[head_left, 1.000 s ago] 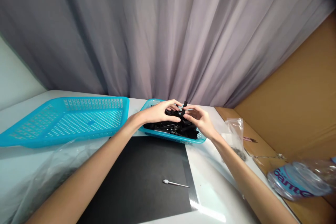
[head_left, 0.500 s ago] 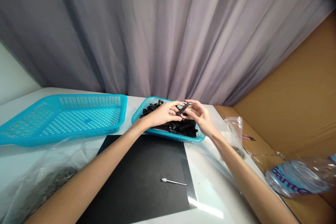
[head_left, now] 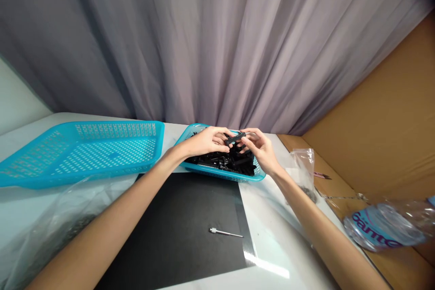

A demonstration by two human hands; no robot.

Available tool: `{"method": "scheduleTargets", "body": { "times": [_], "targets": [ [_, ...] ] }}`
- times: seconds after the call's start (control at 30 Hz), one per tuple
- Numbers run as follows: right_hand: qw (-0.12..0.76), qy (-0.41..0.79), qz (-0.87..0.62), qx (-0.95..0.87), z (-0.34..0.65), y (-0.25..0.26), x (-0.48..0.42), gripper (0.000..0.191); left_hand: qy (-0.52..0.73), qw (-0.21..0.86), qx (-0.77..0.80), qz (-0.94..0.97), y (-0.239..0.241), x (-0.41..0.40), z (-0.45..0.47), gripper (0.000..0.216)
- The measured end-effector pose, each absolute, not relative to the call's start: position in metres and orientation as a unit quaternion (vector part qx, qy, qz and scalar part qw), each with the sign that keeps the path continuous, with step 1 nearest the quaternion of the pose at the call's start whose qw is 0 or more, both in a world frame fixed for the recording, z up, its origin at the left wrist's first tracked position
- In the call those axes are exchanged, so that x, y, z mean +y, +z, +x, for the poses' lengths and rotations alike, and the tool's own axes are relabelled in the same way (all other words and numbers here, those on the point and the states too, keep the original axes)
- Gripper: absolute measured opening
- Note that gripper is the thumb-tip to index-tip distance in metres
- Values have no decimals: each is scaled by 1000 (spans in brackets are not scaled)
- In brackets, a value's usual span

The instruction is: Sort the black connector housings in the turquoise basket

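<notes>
A short black bar-shaped plastic part (head_left: 235,139) is held between my two hands, above a blue basket (head_left: 217,174). My left hand (head_left: 212,140) grips its left end with fingers and thumb. On its right end my right hand (head_left: 257,145) pinches with thumb and fingers. Below them, many loose black parts (head_left: 238,163) fill the basket, partly hidden by my hands. A thin metal tool with a pale handle (head_left: 225,233), like a small screwdriver, lies on the black mat (head_left: 176,222).
To the left stands a larger blue basket (head_left: 108,173) with perforated walls. A plastic bag of small metal pieces (head_left: 68,231) sits by my left forearm. On the right are a smaller clear bag (head_left: 304,163), a pen (head_left: 322,176) and a plastic bottle (head_left: 384,226) near cardboard.
My left hand has moved slightly left and up. The black part has turned from a steep slant to nearly level. My right hand has hardly moved.
</notes>
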State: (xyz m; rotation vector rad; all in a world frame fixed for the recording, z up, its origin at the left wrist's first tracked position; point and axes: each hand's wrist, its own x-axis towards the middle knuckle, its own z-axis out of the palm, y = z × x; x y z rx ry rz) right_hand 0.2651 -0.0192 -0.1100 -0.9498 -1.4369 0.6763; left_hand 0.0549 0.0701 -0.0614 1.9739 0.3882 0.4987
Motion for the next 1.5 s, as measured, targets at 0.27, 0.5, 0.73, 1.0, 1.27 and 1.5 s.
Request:
{"method": "scheduleTargets", "body": {
  "times": [0.27, 0.5, 0.73, 1.0, 1.27, 1.5],
  "targets": [
    [614, 259, -417, -618, 266, -111, -17, 32, 218, 498, 173, 821, -65, 75, 53, 46],
    [614, 252, -438, -606, 266, -110, -17, 35, 253, 486, 203, 811, -71, 82, 53, 49],
    [607, 267, -435, -610, 267, -111, -15, 38, 242, 477, 192, 823, -69, 85, 49, 50],
    [597, 285, -458, -594, 267, -113, -16, 46, 236, 452, 181, 841, -68, 84, 49, 36],
    [598, 258, -510, -562, 273, -120, -9, 52, 223, 280, 250, 899, -62, 90, 41, 32],
    [568, 174, -563, -575, 278, -126, -6, 47, 178, 152, 236, 943, -51, 85, 33, 20]
  ]
}}
